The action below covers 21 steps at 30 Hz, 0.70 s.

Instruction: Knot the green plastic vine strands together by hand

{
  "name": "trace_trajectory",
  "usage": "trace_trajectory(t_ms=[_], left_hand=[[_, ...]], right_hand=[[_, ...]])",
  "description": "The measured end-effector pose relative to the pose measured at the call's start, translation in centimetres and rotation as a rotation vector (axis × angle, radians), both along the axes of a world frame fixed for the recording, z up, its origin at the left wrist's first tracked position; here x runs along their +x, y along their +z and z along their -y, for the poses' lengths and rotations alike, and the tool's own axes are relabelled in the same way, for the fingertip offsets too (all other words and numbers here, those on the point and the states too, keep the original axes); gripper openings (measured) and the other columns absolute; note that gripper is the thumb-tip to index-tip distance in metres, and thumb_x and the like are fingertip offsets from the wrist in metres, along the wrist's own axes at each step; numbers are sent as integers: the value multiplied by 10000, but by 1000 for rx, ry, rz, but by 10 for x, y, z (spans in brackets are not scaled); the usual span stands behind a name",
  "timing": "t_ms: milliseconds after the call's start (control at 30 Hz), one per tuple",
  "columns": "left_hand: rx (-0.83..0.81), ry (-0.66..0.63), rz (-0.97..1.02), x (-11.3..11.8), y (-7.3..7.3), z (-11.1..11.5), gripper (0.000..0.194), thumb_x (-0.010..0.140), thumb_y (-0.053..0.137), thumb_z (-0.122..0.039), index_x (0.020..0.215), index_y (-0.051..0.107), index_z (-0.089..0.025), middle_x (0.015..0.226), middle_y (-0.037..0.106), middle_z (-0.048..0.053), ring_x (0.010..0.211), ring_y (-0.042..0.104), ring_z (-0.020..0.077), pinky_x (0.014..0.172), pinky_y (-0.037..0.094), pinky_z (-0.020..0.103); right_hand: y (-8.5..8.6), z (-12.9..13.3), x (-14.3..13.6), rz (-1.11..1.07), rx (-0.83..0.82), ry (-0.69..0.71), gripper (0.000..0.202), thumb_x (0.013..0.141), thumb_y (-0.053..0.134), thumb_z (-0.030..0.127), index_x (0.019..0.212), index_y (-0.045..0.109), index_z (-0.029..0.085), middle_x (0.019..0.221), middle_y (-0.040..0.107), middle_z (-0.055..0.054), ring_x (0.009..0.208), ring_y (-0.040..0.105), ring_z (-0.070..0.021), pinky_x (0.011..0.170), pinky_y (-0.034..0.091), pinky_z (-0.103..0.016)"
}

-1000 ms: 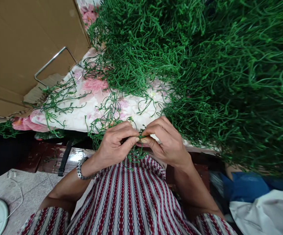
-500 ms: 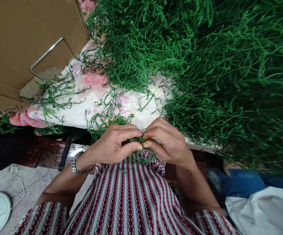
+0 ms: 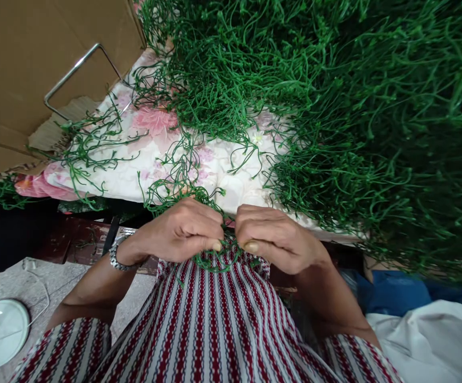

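Observation:
My left hand (image 3: pixel 187 230) and my right hand (image 3: pixel 278 235) are close together in front of my chest, both with fingers pinched closed. Thin green plastic-looking stems (image 3: pixel 231 248) run between them, and curled ends hang below the fingertips. How many stems each hand grips is hidden. Just beyond my left hand, a small tangle of similar stems (image 3: pixel 171 192) lies at the edge of the floral cloth (image 3: pixel 231 191). A large pile of green stems (image 3: pixel 234 74) covers the back and right of that cloth.
At the upper left stands a cardboard box (image 3: pixel 55 58) with a bent metal rod (image 3: pixel 73 69) against it. Loose stems (image 3: pixel 99 143) lie near its torn flap. A round white object with a cord (image 3: pixel 1 332) sits lower left; white fabric (image 3: pixel 434 335) and blue fabric (image 3: pixel 398 292) lie lower right.
My hands have moved slightly apart from fingertips touching, with green stems now showing in the gap. Fingers of both hands have curled in tighter.

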<state>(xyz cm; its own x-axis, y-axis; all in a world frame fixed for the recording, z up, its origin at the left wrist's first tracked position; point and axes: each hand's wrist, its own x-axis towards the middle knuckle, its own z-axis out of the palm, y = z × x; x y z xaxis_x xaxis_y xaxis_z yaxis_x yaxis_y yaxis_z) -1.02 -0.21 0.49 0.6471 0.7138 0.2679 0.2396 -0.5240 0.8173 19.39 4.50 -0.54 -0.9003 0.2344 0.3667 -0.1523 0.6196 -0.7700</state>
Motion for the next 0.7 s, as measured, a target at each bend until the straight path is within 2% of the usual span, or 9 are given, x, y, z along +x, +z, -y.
trace_trajectory(t_ms=[67, 133, 233, 433, 500, 567, 700], left_hand=[[-19, 50, 22, -2, 0, -1, 278, 847, 503, -220, 577, 536, -164, 503, 436, -10, 486, 419, 94, 491, 334, 237], [-5, 107, 37, -1, -2, -1, 220, 836, 531, -234, 630, 558, -161, 536, 477, -6, 508, 439, 90, 504, 345, 228], [20, 187, 69, 6, -7, -1, 218, 824, 557, -254, 630, 535, -157, 542, 469, -17, 523, 432, 86, 514, 343, 224], [-40, 427, 225, 19, -13, 0, 194, 805, 579, -199, 627, 525, -148, 548, 458, -31, 519, 417, 68, 498, 336, 199], [-44, 437, 228, 20, -14, 0, 183, 814, 559, -171, 636, 524, -148, 566, 475, -26, 542, 436, 72, 522, 351, 201], [-31, 392, 193, 19, -14, 1, 177, 831, 520, -149, 654, 521, -149, 595, 493, -15, 570, 452, 80, 548, 361, 210], [110, 348, -10, 14, -12, 3, 178, 829, 463, -125, 656, 490, -160, 580, 424, -16, 545, 385, 98, 520, 301, 242]], right_hand=[[-1, -1, 2, -50, -120, -67, 211, 908, 384, 246, 762, 515, 168, 661, 509, -24, 649, 493, -124, 628, 426, -265], [-2, 1, 2, -98, -149, -257, 151, 889, 439, 231, 805, 540, 155, 688, 532, -29, 639, 503, -118, 596, 420, -255], [-4, 7, -4, -117, -78, -457, 118, 853, 527, 244, 906, 570, 148, 744, 571, -32, 665, 526, -116, 601, 427, -248], [-12, 22, -17, -85, 67, -611, 274, 841, 558, 284, 1083, 539, 157, 852, 597, -51, 739, 537, -134, 638, 458, -265], [-17, 26, -21, -86, 123, -663, 314, 851, 542, 271, 1133, 510, 138, 880, 600, -69, 761, 538, -147, 633, 454, -273], [-20, 28, -22, -85, 167, -705, 284, 859, 523, 243, 1118, 508, 129, 860, 594, -72, 750, 531, -152, 615, 443, -274], [-20, 27, -16, 14, 305, -686, 88, 853, 492, 194, 874, 559, 141, 716, 532, -46, 665, 476, -150, 591, 398, -285]])
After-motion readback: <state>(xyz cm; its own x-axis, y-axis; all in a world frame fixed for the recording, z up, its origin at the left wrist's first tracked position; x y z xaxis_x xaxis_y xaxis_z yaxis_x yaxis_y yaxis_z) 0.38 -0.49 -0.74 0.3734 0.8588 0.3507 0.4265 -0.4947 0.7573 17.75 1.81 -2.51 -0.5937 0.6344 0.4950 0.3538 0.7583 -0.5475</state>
